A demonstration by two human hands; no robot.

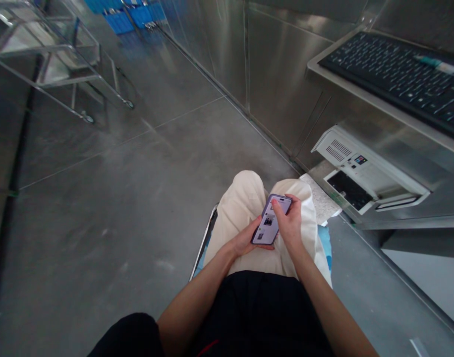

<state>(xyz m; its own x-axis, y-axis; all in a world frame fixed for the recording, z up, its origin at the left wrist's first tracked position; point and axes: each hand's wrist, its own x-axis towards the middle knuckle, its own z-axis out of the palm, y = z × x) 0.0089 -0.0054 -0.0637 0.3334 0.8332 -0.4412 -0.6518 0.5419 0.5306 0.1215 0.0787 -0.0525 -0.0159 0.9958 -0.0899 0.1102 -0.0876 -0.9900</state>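
Note:
A smartphone [269, 223] with a lit screen and a dark purple edge is held tilted above my lap. My left hand [246, 240] wraps round its lower left side and bottom, fingers partly hidden beneath it. On the upper right side, my right hand [291, 220] grips the edge, with the thumb over the upper part of the screen. Small pictures show on the display, too small to read. Under both hands are my light trousers [230, 213], knees bent as I sit.
At right, a keyboard [398, 74] with a pen-like item on it rests on a metal shelf, above a white machine [368, 163] with an open slot. A wheeled metal cart [63, 77] stands upper left, near blue bins [119, 22]. Metal panels [282, 69] line the wall.

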